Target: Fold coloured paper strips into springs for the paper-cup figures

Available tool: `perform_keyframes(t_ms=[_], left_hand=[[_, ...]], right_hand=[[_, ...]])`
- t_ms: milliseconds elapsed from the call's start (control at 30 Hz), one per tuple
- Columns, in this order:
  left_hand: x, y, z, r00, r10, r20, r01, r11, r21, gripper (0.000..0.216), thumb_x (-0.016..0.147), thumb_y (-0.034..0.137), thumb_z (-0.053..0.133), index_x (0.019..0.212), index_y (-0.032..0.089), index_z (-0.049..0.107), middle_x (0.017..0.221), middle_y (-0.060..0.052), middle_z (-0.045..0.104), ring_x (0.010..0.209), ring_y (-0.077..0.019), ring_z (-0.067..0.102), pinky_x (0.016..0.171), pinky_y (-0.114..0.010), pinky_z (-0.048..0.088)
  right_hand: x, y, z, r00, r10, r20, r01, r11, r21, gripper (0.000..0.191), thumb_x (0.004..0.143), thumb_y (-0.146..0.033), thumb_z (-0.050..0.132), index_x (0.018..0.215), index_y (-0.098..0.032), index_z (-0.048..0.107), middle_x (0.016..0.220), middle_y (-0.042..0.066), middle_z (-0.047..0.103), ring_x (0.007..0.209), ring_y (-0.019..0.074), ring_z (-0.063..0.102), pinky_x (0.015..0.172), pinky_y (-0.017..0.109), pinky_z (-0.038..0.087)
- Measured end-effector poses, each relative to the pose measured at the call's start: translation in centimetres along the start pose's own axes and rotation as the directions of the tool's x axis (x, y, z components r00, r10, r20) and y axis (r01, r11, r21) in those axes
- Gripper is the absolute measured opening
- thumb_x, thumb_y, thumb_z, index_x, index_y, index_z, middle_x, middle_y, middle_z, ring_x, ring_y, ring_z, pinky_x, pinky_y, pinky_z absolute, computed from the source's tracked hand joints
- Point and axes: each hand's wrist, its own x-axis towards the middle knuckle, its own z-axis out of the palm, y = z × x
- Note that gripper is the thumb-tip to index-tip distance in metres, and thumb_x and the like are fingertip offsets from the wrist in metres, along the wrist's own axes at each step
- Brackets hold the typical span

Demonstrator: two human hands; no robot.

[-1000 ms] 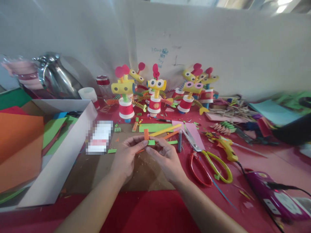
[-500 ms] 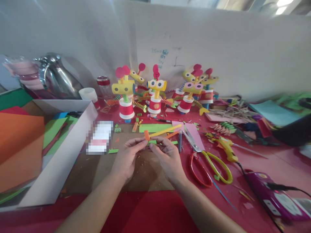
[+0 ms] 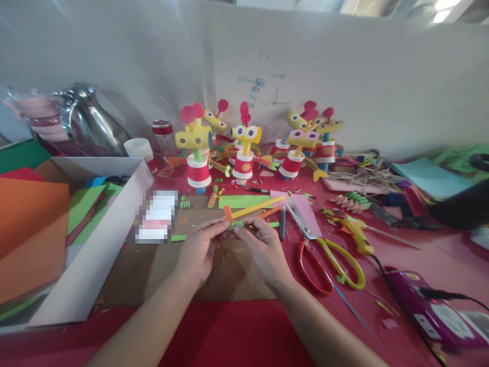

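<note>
Between my two hands are narrow paper strips, pinched close together over the brown cardboard (image 3: 229, 270). My left hand (image 3: 200, 244) has thumb and finger closed where an orange paper strip (image 3: 228, 212) sticks up. My right hand (image 3: 263, 244) pinches a green paper strip (image 3: 237, 224) with thumb and fingers. Fingertips hide where the two strips meet. Just beyond lie a yellow paper strip (image 3: 260, 206) and a flat green paper piece (image 3: 244, 201). Scissors (image 3: 311, 232) with one red and one yellow handle rest beside my right hand.
Several paper-cup figures (image 3: 244, 165) stand at the back. A white box (image 3: 91, 244) with coloured paper is at left, near a pixelated rectangle (image 3: 156, 216). A steel jug (image 3: 93, 122) stands behind. At right lie a yellow glue gun (image 3: 357, 234) and a purple device (image 3: 431, 306).
The upright orange end has shifted slightly left, and my fingers have moved a little around the strips. Everything else looks the same.
</note>
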Motion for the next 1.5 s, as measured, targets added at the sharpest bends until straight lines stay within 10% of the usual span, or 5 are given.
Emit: perform_keyframes(t_ms=[533, 933, 1500], left_hand=[[0.0, -0.1, 0.1, 1.0, 0.005, 0.006, -0.005, 1.0, 0.007, 0.019, 0.053, 0.017, 0.083, 0.07, 0.015, 0.073, 0.066, -0.001, 0.071, 0.064, -0.0116, 0.063, 0.069, -0.024, 0.049], [0.0, 1.1, -0.8, 0.963, 0.04, 0.266, -0.157, 0.888, 0.433, 0.02, 0.067, 0.024, 0.076, 0.087, 0.019, 0.074, 0.082, -0.003, 0.071, 0.077, -0.0141, 0.062, 0.078, -0.028, 0.046], [-0.8, 0.0, 0.2, 0.954, 0.174, 0.246, -0.234, 0.942, 0.24, 0.021, 0.068, 0.023, 0.075, 0.089, 0.02, 0.073, 0.089, -0.003, 0.071, 0.088, -0.0164, 0.062, 0.085, -0.029, 0.046]], right_hand=[[0.1, -0.1, -0.3, 0.999, 0.046, 0.0, -0.046, 0.997, 0.054, 0.012, 0.075, -0.023, 0.072, 0.069, -0.02, 0.062, 0.069, -0.005, 0.062, 0.069, 0.0117, 0.058, 0.072, 0.026, 0.044], [0.7, -1.5, -1.3, 0.992, 0.123, 0.043, -0.122, 0.992, -0.029, 0.014, 0.068, -0.025, 0.075, 0.068, -0.019, 0.062, 0.065, -0.002, 0.065, 0.064, 0.012, 0.058, 0.067, 0.027, 0.045], [-0.1, -0.8, -0.2, 0.996, -0.068, -0.062, 0.06, 0.992, -0.113, 0.009, 0.077, -0.029, 0.07, 0.084, -0.024, 0.073, 0.081, 0.0, 0.069, 0.077, 0.0158, 0.062, 0.075, 0.03, 0.049]])
